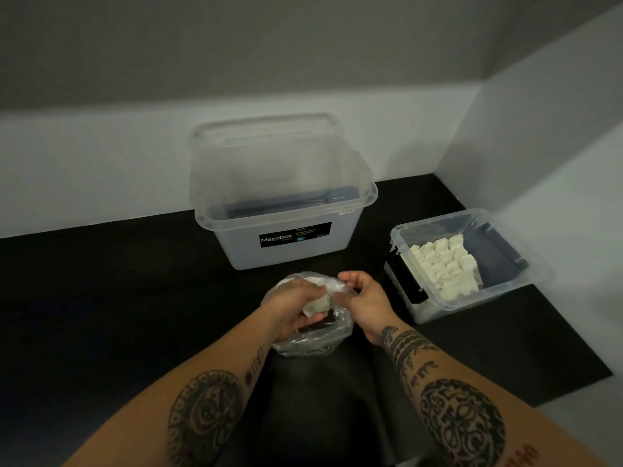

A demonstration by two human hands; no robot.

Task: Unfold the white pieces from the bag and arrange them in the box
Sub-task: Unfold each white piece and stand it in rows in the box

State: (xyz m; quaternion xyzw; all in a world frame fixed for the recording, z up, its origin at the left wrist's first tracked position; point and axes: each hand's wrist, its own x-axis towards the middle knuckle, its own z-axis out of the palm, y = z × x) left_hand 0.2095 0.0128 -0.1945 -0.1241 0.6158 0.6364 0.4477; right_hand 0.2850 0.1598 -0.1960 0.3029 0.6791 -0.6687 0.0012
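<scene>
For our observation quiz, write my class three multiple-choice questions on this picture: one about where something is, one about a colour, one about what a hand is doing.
1. Where is the small box relative to the bag?
A. To its left
B. To its right
C. Underneath it

2. What colour is the mat?
A. Black
B. Red
C. Yellow

3. What is the left hand doing?
A. Lying flat
B. Holding a white piece
C. Pointing upward

Answers:
1 B, the box sits right of the bag.
2 A, the mat under everything is black.
3 B, its fingers grip a white piece at the bag's mouth.
</scene>
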